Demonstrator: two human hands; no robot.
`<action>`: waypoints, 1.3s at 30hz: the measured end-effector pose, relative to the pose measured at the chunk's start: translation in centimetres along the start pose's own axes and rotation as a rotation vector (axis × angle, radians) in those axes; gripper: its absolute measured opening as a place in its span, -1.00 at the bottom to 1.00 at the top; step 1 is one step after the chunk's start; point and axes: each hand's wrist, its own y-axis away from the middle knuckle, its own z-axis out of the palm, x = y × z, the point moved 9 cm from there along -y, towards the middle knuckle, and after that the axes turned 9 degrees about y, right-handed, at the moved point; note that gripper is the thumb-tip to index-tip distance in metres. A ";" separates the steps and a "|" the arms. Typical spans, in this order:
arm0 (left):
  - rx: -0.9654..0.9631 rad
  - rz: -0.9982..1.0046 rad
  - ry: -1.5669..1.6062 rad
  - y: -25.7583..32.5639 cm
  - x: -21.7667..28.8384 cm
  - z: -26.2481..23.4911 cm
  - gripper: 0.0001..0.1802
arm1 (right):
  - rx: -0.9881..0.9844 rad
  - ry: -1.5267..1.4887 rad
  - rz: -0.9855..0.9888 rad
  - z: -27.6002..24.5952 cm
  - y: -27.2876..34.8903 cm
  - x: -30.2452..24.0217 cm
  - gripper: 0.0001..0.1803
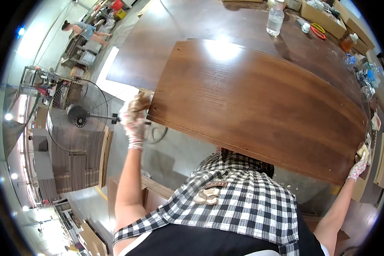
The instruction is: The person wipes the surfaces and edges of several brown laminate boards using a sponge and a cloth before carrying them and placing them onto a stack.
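Note:
A long brown wooden panel [251, 102], with one curved long edge and small holes near its left end, lies over the near side of the table in front of me. My left hand [134, 117], in a white glove with red marks, is at the panel's left end. Its fingers are curled in a brown, bunched shape; motion blur hides whether that is a rag or stained glove fingers. At the opposite end, my right hand [359, 164], gloved the same way with yellowish fingertips, closes on the panel's right edge. Some of its fingers are hidden.
The dark brown table [192, 21] carries a clear bottle [275, 19], a small white bottle [306, 28], red-and-yellow-handled scissors [318, 30] and a cardboard box [324, 19]. Plastic bottles crowd the right edge. A standing fan [79, 117] is at left; another person [87, 32] works beyond.

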 end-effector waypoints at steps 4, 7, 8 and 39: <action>-0.317 0.421 -0.524 5.7 6.7 9.8 -0.65 | -0.048 0.008 0.089 1.4 -1.1 1.0 -0.47; -0.411 0.056 -0.607 2.4 0.0 7.2 -0.63 | -0.023 -0.056 0.047 0.6 -0.6 1.0 -0.48; -0.141 0.082 -0.261 2.2 -1.9 2.6 -0.67 | -0.028 -0.062 0.024 0.9 -0.5 0.4 -0.48; -0.971 0.870 0.037 12.6 29.7 36.7 -0.48 | -0.002 -0.221 -0.071 6.3 6.6 -9.2 -0.40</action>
